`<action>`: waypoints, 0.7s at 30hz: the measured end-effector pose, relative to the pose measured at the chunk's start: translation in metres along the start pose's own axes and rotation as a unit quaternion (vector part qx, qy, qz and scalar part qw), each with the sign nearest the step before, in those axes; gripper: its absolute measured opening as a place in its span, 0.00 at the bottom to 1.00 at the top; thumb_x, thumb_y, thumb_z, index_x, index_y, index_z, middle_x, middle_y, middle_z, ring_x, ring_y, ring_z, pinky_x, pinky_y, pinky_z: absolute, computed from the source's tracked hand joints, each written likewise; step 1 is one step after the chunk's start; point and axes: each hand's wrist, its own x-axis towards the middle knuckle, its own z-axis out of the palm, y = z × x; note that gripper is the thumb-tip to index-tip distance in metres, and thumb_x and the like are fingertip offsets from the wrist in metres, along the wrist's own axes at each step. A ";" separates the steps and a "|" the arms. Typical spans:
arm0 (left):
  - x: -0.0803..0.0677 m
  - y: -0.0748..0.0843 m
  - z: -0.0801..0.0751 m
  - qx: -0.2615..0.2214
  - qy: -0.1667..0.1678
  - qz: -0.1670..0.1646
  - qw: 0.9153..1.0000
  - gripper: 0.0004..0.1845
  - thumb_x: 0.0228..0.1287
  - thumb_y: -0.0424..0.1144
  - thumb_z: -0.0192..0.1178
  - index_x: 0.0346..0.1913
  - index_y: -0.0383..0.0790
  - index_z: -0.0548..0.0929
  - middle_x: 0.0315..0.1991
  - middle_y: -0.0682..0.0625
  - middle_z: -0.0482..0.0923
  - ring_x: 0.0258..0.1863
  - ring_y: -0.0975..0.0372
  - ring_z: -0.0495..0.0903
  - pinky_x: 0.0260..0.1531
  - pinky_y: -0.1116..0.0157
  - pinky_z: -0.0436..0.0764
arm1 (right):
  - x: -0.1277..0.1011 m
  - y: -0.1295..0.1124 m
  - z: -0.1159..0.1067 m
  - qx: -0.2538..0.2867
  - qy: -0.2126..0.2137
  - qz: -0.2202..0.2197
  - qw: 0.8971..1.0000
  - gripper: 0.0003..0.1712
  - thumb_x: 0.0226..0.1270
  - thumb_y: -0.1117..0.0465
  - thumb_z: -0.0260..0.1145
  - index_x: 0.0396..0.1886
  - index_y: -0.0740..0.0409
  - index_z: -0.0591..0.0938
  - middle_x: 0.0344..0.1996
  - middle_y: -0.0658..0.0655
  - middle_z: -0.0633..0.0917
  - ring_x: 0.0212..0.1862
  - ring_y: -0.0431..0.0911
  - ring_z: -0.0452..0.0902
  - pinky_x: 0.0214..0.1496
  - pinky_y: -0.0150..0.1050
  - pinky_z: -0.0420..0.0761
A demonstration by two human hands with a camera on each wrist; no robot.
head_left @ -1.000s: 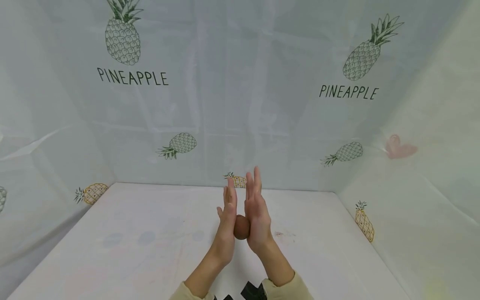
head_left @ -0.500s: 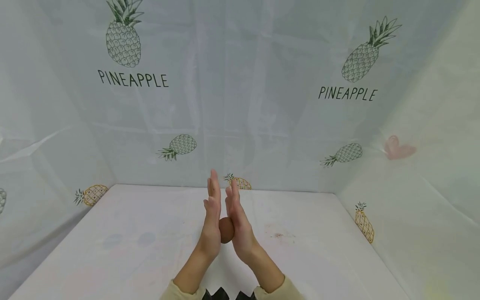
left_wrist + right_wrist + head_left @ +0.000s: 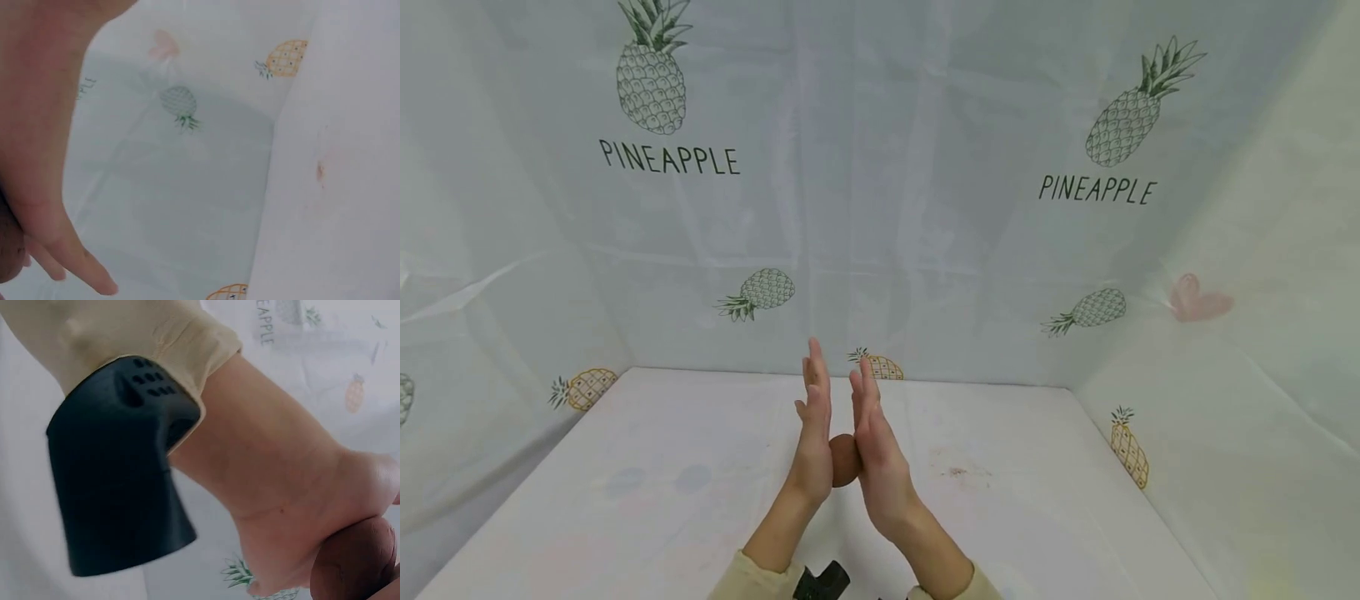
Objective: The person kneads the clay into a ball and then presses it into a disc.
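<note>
A small brown ball [image 3: 844, 460] is squeezed between my two upright flat palms, above the white table [image 3: 625, 500]. My left hand [image 3: 815, 425] presses it from the left with straight fingers pointing up and away. My right hand [image 3: 874, 437] presses from the right, its fingers straight too. Most of the ball is hidden between the palms. The right wrist view shows the ball [image 3: 353, 562] against the heel of the left hand [image 3: 281, 481]. In the left wrist view a brown sliver of it [image 3: 9, 250] shows beside straight fingers [image 3: 75, 256].
Pale sheets printed with pineapples [image 3: 880, 208] wall the table at the back and both sides. A faint reddish stain [image 3: 955, 472] marks the table right of my hands. A black wrist mount [image 3: 119, 487] sits under my beige left sleeve [image 3: 125, 331].
Both hands have drifted left with the ball between them. The left palm slid forward and the right palm back, turning the ball.
</note>
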 end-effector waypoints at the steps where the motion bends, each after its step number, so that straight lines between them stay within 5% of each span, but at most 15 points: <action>1: 0.000 -0.001 0.001 0.005 -0.002 -0.002 1.000 0.33 0.83 0.62 0.17 0.85 0.67 0.28 0.85 0.65 0.20 0.84 0.61 0.16 0.72 0.38 0.10 | 0.000 -0.001 -0.001 -0.003 0.000 -0.008 1.000 0.35 0.87 0.41 0.22 0.88 0.32 0.33 0.87 0.45 0.36 0.86 0.43 0.23 0.81 0.65 0.21; 11: -0.008 -0.010 0.022 0.003 -0.033 -0.020 0.999 0.32 0.85 0.57 0.17 0.86 0.64 0.30 0.86 0.62 0.24 0.84 0.62 0.18 0.72 0.35 0.12 | 0.000 -0.011 -0.015 0.000 0.024 -0.056 0.998 0.34 0.86 0.41 0.22 0.87 0.28 0.33 0.87 0.45 0.35 0.86 0.43 0.21 0.79 0.64 0.19; 21: -0.019 -0.010 0.042 -0.018 -0.071 -0.006 0.997 0.31 0.86 0.51 0.17 0.87 0.62 0.31 0.86 0.65 0.24 0.85 0.65 0.23 0.72 0.33 0.15 | 0.007 -0.015 -0.040 -0.028 0.112 -0.096 0.989 0.36 0.86 0.39 0.25 0.88 0.31 0.37 0.87 0.43 0.41 0.87 0.43 0.28 0.83 0.64 0.23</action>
